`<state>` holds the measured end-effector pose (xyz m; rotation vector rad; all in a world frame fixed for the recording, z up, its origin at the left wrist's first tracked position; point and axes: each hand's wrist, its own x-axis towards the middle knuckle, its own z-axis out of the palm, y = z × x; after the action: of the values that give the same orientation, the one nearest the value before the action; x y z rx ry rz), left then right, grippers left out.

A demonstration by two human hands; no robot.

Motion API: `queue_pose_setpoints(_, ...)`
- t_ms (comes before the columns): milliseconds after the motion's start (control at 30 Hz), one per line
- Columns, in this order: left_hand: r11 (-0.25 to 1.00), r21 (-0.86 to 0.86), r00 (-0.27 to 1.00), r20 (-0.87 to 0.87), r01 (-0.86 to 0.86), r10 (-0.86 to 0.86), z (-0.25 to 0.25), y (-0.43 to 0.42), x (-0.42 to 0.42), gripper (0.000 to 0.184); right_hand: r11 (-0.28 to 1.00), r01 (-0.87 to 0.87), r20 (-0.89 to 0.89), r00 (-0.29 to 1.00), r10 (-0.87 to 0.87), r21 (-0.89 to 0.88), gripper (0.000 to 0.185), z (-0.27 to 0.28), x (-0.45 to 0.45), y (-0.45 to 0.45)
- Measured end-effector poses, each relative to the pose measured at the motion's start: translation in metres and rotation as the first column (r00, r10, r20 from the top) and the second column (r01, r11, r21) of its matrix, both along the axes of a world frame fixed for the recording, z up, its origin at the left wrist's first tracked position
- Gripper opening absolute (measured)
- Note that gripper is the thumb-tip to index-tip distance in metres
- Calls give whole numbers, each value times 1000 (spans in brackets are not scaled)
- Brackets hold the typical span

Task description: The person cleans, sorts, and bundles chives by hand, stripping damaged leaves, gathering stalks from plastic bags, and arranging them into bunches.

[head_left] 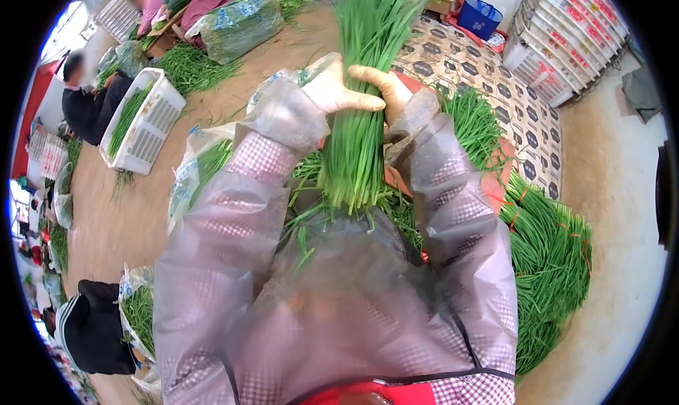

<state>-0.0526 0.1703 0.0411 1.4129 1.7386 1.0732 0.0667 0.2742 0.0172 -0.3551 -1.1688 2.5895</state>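
Observation:
A thick bunch of green chives (357,150) stands upright in front of my chest, cut ends pointing down toward me and leaf tips away. My left hand (332,90), in a pale glove, wraps round it from the left, thumb across the front. From the right, my gloved right hand (387,88) closes on the same bunch, fingers curled over its upper part. Loose chives (304,239) lie on my lap and apron below. A bag of chives (209,161) is beside my left arm, and more loose chives (470,126) lie beyond my right forearm.
Tied chive bundles (552,271) are piled to my right. A patterned mat (495,87), a blue basket (480,18) and stacked white crates (566,37) stand ahead right. At left, a person (92,104) sits by a white crate (164,112); a stuffed plastic bag (240,27) lies beyond.

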Motion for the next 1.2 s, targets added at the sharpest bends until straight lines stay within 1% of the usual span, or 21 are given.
queue_pose_setpoints(33,996,47,988,-130,-77,83,-10,-1,-5,99,985,-80,-2,997,81,-153,39,1,1,-5)
queue_pose_setpoints(100,981,96,949,-253,-167,186,-17,-11,-7,87,970,-149,4,988,153,-191,42,15,8,-26)
queue_pose_setpoints(133,977,168,942,-285,-132,176,-22,-17,-7,94,990,-122,-24,992,121,-66,42,10,5,-31)
queue_pose_setpoints(200,979,-12,780,-607,-205,156,0,-32,11,122,994,-91,-56,994,95,58,42,1,-1,-39)
queue_pose_setpoints(233,977,-12,780,-605,-213,162,-2,-35,14,122,996,-84,-91,992,84,-5,42,-4,-5,-42)
queue_pose_setpoints(300,968,113,622,-748,-226,232,-2,-40,15,134,989,-79,-164,985,58,-126,44,-2,-12,-48)
queue_pose_setpoints(367,972,27,585,-795,-231,161,6,-49,12,137,966,-74,-179,983,29,-248,43,-1,-13,-58)
queue_pose_setpoints(433,982,50,698,-697,-181,165,17,-66,10,123,989,86,-187,976,-108,-123,35,2,-13,-63)
queue_pose_setpoints(467,968,144,711,-658,-204,248,23,-81,10,114,965,-12,-188,981,-39,-262,31,5,-9,-64)
queue_pose_setpoints(500,905,386,757,-535,-177,376,25,-97,11,92,962,28,-181,980,-80,-273,29,20,3,-75)
queue_pose_setpoints(567,780,568,852,-244,-263,464,33,-129,19,52,948,134,-234,950,-205,-288,27,7,-2,-68)
queue_pose_setpoints(633,818,431,768,-346,-380,539,29,-161,29,22,939,150,-240,943,-229,-310,25,8,-1,-66)
queue_pose_setpoints(700,811,483,807,-301,-331,508,9,-178,46,21,929,159,-245,937,-248,-334,24,13,1,-67)
queue_pose_setpoints(833,777,553,682,-444,-300,580,-28,-182,64,20,899,53,-269,945,-186,-434,21,23,8,-80)
queue_pose_setpoints(900,752,548,688,-386,-366,615,-35,-180,67,19,892,283,-184,914,-362,-353,21,16,-2,-77)
queue_pose_setpoints(967,731,576,718,-325,-365,615,-41,-179,64,16,874,344,-153,897,-414,-344,21,8,-2,-76)
queue_pose_setpoints(1033,730,498,817,-70,-469,573,-43,-179,61,10,890,313,-238,885,-400,-330,21,1,-2,-74)
queue_pose_setpoints(1100,747,458,833,-25,-482,552,-43,-181,60,8,876,350,-241,866,-438,-332,22,-1,-1,-75)
queue_pose_setpoints(1133,778,338,846,281,-530,454,-41,-185,61,8,860,383,-243,847,-473,-337,22,-2,-1,-75)
queue_pose_setpoints(1167,819,213,750,567,-533,340,-39,-188,62,8,860,385,-246,845,-474,-335,22,-3,0,-74)
queue_pose_setpoints(1200,806,279,739,620,-522,263,-51,-188,59,10,860,374,-252,846,-469,-347,20,-5,1,-71)
